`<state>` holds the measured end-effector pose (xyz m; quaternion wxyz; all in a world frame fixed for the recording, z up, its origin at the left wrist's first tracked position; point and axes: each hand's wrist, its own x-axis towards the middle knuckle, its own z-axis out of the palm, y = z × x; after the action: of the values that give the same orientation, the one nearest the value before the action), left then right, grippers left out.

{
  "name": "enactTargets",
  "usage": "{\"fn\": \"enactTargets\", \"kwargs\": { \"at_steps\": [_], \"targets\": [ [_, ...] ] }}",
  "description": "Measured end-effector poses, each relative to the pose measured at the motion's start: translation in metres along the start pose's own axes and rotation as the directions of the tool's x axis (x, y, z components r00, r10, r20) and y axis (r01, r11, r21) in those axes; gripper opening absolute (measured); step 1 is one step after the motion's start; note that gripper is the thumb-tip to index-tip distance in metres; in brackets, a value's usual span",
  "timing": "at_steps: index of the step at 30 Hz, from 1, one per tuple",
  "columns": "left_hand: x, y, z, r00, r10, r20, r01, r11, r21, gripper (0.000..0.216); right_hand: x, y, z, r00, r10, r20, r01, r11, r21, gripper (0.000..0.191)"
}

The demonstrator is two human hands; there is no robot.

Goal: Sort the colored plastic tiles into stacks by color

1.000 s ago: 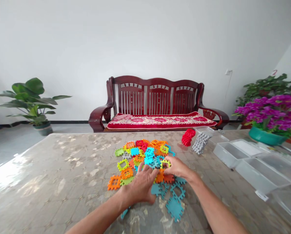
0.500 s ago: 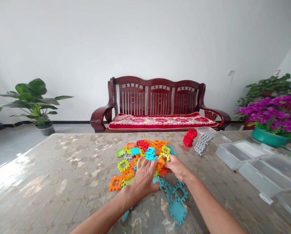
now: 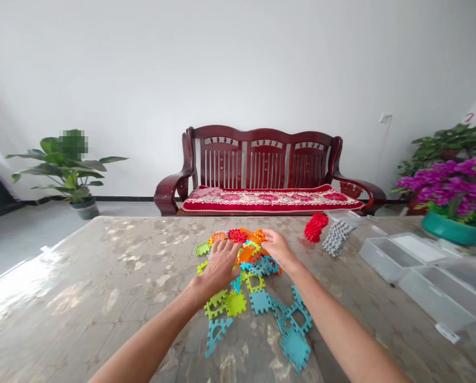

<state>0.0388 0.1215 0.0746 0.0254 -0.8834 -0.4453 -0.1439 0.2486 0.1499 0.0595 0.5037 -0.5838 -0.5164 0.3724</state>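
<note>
A pile of plastic interlocking building pieces in several colours lies on the table in front of me. My left hand (image 3: pixel 223 260) is palm down on its left side, fingers stretched out, hiding some pieces. At the pile's right back edge, my right hand (image 3: pixel 278 248) touches orange pieces (image 3: pixel 257 235), its thumb and fingers apart. Red pieces (image 3: pixel 238 235) sit between the hands at the back. Nearer me are a green square piece (image 3: pixel 236 304), a teal square piece (image 3: pixel 260 301) and a teal triangular piece (image 3: pixel 217 334). Another teal piece (image 3: pixel 295 348) lies by my right forearm.
A red stack (image 3: pixel 316 227) and a grey stack (image 3: pixel 339 237) of pieces stand right of the pile. Beyond them are clear plastic boxes (image 3: pixel 433 292) and purple flowers in a teal pot (image 3: pixel 455 227). A wooden bench (image 3: pixel 261 159) stands behind the table (image 3: pixel 142 298).
Both hands have moved toward the back of the pile and lie farther apart. Orange pieces at the front left are gone from there; green pieces and a teal triangle now show at the front.
</note>
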Motion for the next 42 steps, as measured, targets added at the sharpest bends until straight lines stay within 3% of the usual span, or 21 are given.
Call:
{"fn": "enactTargets", "kwargs": {
  "at_steps": [3,7,11,13,15,17,21,27,32,38,42],
  "targets": [
    [-0.026,-0.004,0.004,0.998,-0.007,0.059,0.011,0.997,-0.077,0.032,-0.032,0.003,-0.010,0.993,-0.099,0.065,0.111,0.967,-0.229,0.035],
    [-0.056,-0.011,0.003,0.988,-0.020,0.153,0.036,0.993,-0.108,0.033,-0.086,0.005,-0.015,0.921,-0.060,0.384,0.262,0.826,-0.498,0.035],
    [-0.070,-0.027,-0.002,0.959,-0.047,0.278,0.062,0.997,-0.045,0.072,-0.111,0.006,-0.011,0.881,0.077,0.467,0.319,0.631,-0.707,0.074],
    [-0.073,-0.037,-0.005,0.934,-0.053,0.353,0.069,0.997,-0.034,0.088,-0.111,0.005,-0.009,0.869,0.109,0.483,0.340,0.576,-0.743,0.076],
    [-0.075,-0.043,-0.007,0.910,-0.034,0.414,0.066,0.996,-0.064,0.091,-0.109,0.003,-0.008,0.866,0.121,0.485,0.348,0.550,-0.759,0.070],
    [-0.077,-0.047,-0.007,0.907,-0.003,0.421,0.053,0.993,-0.108,0.086,-0.107,0.000,-0.007,0.868,0.124,0.481,0.348,0.539,-0.767,0.066],
    [-0.077,-0.044,-0.002,0.944,-0.005,0.330,0.050,0.990,-0.130,0.072,-0.108,-0.002,-0.002,0.882,0.100,0.461,0.354,0.506,-0.786,0.057],
    [-0.076,-0.035,0.000,0.963,0.028,0.268,0.021,0.984,-0.177,0.047,-0.114,0.003,0.004,0.876,-0.022,0.481,0.428,0.494,-0.757,0.036],
    [-0.072,-0.032,0.000,0.962,0.079,0.261,-0.032,0.983,-0.179,0.053,-0.115,0.004,0.006,0.864,-0.043,0.502,0.450,0.513,-0.731,0.034],
    [-0.065,-0.031,0.003,0.946,0.058,0.319,0.004,0.981,-0.192,0.072,-0.110,0.005,0.008,0.866,-0.038,0.499,0.433,0.559,-0.707,0.040],
    [-0.060,-0.028,0.005,0.951,0.012,0.309,0.041,0.986,-0.164,0.062,-0.110,0.006,0.008,0.872,-0.048,0.487,0.418,0.589,-0.692,0.044]
  ]
}}
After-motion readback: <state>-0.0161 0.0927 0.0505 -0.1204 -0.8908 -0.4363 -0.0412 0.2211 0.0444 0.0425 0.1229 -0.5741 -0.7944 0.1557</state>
